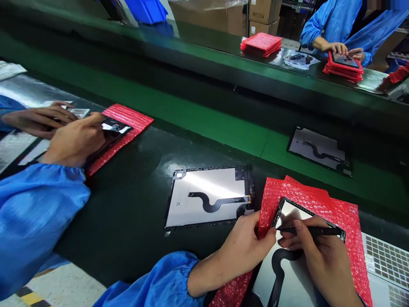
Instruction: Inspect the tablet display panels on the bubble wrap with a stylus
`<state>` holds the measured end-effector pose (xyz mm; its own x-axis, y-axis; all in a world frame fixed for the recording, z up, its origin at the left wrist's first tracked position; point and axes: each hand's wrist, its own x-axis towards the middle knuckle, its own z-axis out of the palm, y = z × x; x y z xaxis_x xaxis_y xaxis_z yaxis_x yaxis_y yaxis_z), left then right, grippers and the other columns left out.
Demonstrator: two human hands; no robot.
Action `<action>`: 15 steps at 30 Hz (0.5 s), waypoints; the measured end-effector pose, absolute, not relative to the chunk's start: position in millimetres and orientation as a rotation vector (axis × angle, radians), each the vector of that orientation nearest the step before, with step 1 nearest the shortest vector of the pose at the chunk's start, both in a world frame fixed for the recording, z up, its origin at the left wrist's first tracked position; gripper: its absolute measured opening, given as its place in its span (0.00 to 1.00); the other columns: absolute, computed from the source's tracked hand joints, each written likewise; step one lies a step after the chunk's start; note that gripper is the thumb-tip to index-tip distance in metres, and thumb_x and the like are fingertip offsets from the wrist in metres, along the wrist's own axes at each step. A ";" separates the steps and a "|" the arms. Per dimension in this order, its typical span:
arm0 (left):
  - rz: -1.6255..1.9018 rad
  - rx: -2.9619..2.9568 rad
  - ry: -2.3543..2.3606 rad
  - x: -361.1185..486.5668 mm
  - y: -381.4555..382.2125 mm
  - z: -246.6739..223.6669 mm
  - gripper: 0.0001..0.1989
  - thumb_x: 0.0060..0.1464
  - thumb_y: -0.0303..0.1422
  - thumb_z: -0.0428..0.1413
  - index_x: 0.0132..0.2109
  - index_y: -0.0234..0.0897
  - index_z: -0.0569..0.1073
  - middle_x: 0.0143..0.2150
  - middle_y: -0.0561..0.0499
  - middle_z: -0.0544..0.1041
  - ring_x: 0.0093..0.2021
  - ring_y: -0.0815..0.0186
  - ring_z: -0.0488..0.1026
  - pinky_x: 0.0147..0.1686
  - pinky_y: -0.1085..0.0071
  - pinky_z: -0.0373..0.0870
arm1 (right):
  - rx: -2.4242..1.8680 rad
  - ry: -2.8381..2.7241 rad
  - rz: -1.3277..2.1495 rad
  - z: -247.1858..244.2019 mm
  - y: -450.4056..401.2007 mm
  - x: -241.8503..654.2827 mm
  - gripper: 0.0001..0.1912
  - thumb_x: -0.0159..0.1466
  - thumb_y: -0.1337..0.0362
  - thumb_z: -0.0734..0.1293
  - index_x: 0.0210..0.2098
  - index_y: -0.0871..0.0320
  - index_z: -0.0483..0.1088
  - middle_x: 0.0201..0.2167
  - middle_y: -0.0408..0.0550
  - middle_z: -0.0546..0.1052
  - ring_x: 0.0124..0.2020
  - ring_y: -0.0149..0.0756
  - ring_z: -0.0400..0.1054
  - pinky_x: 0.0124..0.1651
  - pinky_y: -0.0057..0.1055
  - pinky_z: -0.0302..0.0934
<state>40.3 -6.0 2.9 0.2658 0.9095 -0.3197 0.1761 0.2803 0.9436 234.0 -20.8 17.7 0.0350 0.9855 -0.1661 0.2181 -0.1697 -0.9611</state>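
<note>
A display panel [292, 279] with a silvery back and a curved black flex cable lies tilted on red bubble-wrap sheets [348, 221] in front of me. My left hand [238, 251] grips the panel's left edge together with the bubble wrap, thumb on the frame and some fingers hidden. Pinched in my right hand [326, 256] is a slim black pointed tool [319, 230], its tip at the panel's black frame near my left thumb. Left of my hands, a second panel [220, 183] rests flat on the dark table, cable side up.
At left, a co-worker's hands [76, 138] work over a panel on red bubble wrap [131, 117]. Another panel [319, 149] lies on the green belt [204, 121]. Across it, a person's hands [338, 47] touch a wrapped stack. A sheet of small squares [388, 258] sits at right.
</note>
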 end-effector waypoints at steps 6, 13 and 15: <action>0.716 1.241 1.174 39.3 -0.2 -1.2 0.13 0.61 0.38 0.57 0.30 0.39 0.66 0.27 0.56 0.62 0.30 0.67 0.60 0.31 0.69 0.56 | -1.420 -1.107 1.219 20.1 -19.8 238.6 0.21 0.71 0.44 0.74 0.36 0.56 0.75 0.30 0.56 0.86 0.26 0.50 0.83 0.29 0.38 0.82; 0.786 1.288 1.124 31.4 -5.9 9.2 0.22 0.72 0.51 0.49 0.39 0.38 0.73 0.38 0.48 0.76 0.40 0.59 0.71 0.42 0.66 0.68 | -1.474 -0.979 0.978 18.5 -51.3 295.0 0.18 0.70 0.45 0.75 0.35 0.53 0.78 0.28 0.53 0.85 0.27 0.51 0.84 0.32 0.35 0.82; 0.832 1.304 1.154 34.3 -11.8 17.8 0.22 0.74 0.51 0.48 0.41 0.38 0.73 0.40 0.48 0.76 0.43 0.58 0.71 0.45 0.65 0.68 | -1.483 -0.871 0.902 10.8 -62.4 306.8 0.19 0.70 0.46 0.76 0.36 0.54 0.76 0.27 0.51 0.84 0.28 0.50 0.83 0.34 0.36 0.82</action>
